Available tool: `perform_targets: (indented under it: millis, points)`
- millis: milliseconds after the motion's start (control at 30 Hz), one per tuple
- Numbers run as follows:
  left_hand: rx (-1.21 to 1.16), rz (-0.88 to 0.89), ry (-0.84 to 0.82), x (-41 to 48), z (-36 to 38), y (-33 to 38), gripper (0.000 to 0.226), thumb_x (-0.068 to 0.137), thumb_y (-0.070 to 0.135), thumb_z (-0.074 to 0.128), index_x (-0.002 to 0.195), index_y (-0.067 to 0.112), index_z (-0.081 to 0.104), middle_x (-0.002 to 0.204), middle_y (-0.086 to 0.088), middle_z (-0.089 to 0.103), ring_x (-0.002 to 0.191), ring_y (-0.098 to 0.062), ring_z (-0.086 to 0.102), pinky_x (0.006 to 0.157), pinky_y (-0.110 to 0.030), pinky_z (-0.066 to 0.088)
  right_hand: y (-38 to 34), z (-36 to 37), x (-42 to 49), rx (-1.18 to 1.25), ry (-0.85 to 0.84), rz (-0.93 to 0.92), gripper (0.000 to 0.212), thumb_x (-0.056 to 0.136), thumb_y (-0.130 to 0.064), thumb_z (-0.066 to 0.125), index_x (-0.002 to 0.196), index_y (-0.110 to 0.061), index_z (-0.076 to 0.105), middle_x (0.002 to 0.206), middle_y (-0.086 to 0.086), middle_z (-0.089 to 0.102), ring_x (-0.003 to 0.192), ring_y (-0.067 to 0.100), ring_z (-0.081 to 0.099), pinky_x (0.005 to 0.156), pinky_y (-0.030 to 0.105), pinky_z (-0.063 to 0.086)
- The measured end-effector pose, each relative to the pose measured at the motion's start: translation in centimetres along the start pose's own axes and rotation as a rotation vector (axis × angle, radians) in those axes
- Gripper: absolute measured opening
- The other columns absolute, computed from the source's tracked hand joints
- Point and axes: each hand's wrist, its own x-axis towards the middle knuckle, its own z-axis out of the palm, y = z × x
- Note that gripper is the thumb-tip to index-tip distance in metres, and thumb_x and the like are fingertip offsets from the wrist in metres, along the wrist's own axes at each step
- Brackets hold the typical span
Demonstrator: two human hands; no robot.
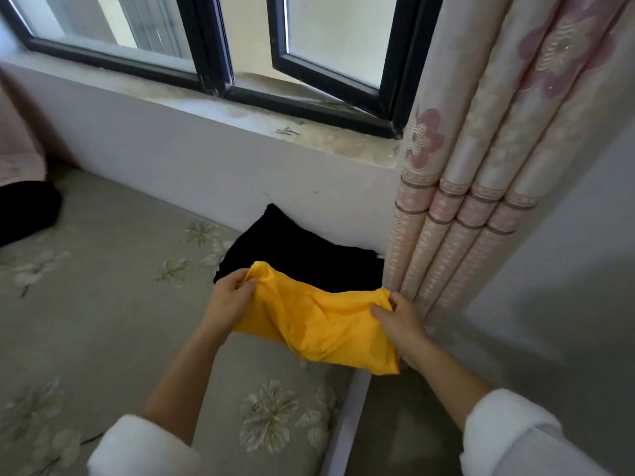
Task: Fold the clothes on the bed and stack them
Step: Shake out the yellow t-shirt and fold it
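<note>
While both hands hold it up over the mattress, we record the yellow garment (pixel 319 324) as thin, smooth, slightly glossy cloth, bunched into soft creases and sagging between the two grips.

Left hand (pixel 228 298): fingers curled over the garment's upper left corner, thumb pinching the gathered edge.
Right hand (pixel 400 321): fingers and thumb closed on the upper right corner, with the cloth puckered at the pinch. The lower right corner drapes past that wrist.

Position: the garment is near the bed's right edge, in front of a black folded garment (pixel 302 255). This one is matte and roughly rectangular. It lies flat on the bed against the white wall (pixel 171 156), just beside the curtain (pixel 481 201). We cannot tell whether the yellow cloth touches the black one.

Bed sheet (pixel 103 304): grey-green, printed with pale flowers, lightly wrinkled. A second black item (pixel 27 211), rounded and lumpy, lies well apart at the bed's far left.

Curtain: cream and pink, hanging in rounded vertical pleats, with a woven floral pattern and narrow horizontal bands.

Above the wall we see a stained windowsill (pixel 326 132) and a black-framed window (pixel 213 46), its right sash standing ajar. Both forearms are bare below fluffy white sleeves (pixel 137 444).
</note>
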Motion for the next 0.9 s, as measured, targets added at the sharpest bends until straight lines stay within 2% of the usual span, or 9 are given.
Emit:
perform_targets:
  millis: [133,267,400,500,567,633,700,767,900]
  points:
    - [0.068,0.035,-0.031,8.2,0.1,1.1,0.023,0.100,0.021,0.044,0.118,0.024,0.059,0.098,0.013,0.059,0.089,-0.006,0.054,0.068,-0.023,0.039,-2.3,1.7,6.0,-0.063,0.053,-0.044,0.013,0.093,-0.023,0.057,0.087,-0.012,0.055,0.082,0.007,0.057,0.074,0.019,0.055,0.063,0.030,0.041]
    - [0.120,0.029,-0.030,15.4,0.0,2.0,0.029,0.100,0.024,0.044,0.126,0.020,0.057,0.107,0.010,0.056,0.098,-0.012,0.052,0.081,-0.028,0.037,-4.2,3.1,11.2,-0.082,0.160,-0.067,0.029,0.092,-0.022,0.059,0.070,-0.017,0.040,0.065,0.001,0.042,0.059,0.014,0.043,0.051,0.031,0.028]
    - [0.106,0.034,0.038,21.4,-0.2,1.7,0.033,0.099,0.023,0.046,0.129,0.014,0.056,0.117,0.003,0.056,0.110,-0.015,0.051,0.093,-0.031,0.039,-4.8,3.7,15.6,-0.012,0.230,-0.047,0.027,0.092,-0.025,0.058,0.072,-0.016,0.042,0.069,0.002,0.047,0.065,0.018,0.047,0.053,0.033,0.029]
    - [0.204,0.000,0.048,24.0,-0.2,-1.0,0.032,0.098,0.016,0.047,0.128,0.012,0.057,0.122,-0.006,0.060,0.113,-0.024,0.054,0.088,-0.030,0.039,-2.9,4.4,17.9,0.063,0.210,0.114,0.015,0.093,-0.028,0.056,0.098,-0.014,0.056,0.095,0.002,0.055,0.093,0.025,0.055,0.075,0.033,0.041]
    - [0.306,-0.119,0.014,24.5,0.0,-4.3,0.037,0.096,0.016,0.049,0.133,0.011,0.053,0.131,-0.014,0.056,0.114,-0.031,0.054,0.082,-0.033,0.040,-0.3,5.5,18.5,0.112,0.149,0.306,0.037,0.095,-0.029,0.056,0.124,-0.007,0.054,0.109,0.005,0.056,0.103,0.027,0.055,0.086,0.035,0.045]
    - [0.336,-0.295,-0.056,23.8,0.3,-7.5,0.049,0.095,0.021,0.054,0.141,0.009,0.041,0.138,-0.016,0.049,0.110,-0.031,0.055,0.081,-0.037,0.044,2.5,6.5,18.1,0.168,0.068,0.475,0.043,0.093,-0.031,0.059,0.126,-0.003,0.053,0.111,0.009,0.061,0.100,0.030,0.060,0.087,0.040,0.051]
    - [0.317,-0.420,-0.111,22.8,0.4,-9.9,0.062,0.092,0.027,0.060,0.145,0.009,0.033,0.140,-0.017,0.045,0.115,-0.035,0.053,0.089,-0.046,0.048,4.8,7.3,17.3,0.188,0.015,0.561,0.041,0.088,-0.035,0.065,0.118,-0.007,0.059,0.105,0.008,0.066,0.095,0.027,0.063,0.086,0.040,0.053]
    - [0.269,-0.456,-0.118,22.4,0.3,-11.2,0.064,0.091,0.025,0.063,0.145,0.009,0.032,0.132,-0.018,0.051,0.110,-0.036,0.057,0.089,-0.049,0.050,6.0,7.8,16.7,0.175,-0.035,0.563,0.037,0.082,-0.037,0.071,0.112,-0.017,0.061,0.104,0.001,0.067,0.095,0.023,0.064,0.083,0.036,0.053]
    - [0.021,-0.476,-0.061,22.7,-0.6,-11.2,0.046,0.093,0.013,0.059,0.136,0.010,0.043,0.090,-0.011,0.056,0.072,-0.021,0.057,0.065,-0.031,0.050,5.7,7.8,16.9,0.174,-0.090,0.544,0.022,0.084,-0.020,0.069,0.104,-0.020,0.061,0.095,-0.006,0.066,0.086,0.015,0.064,0.062,0.026,0.050]
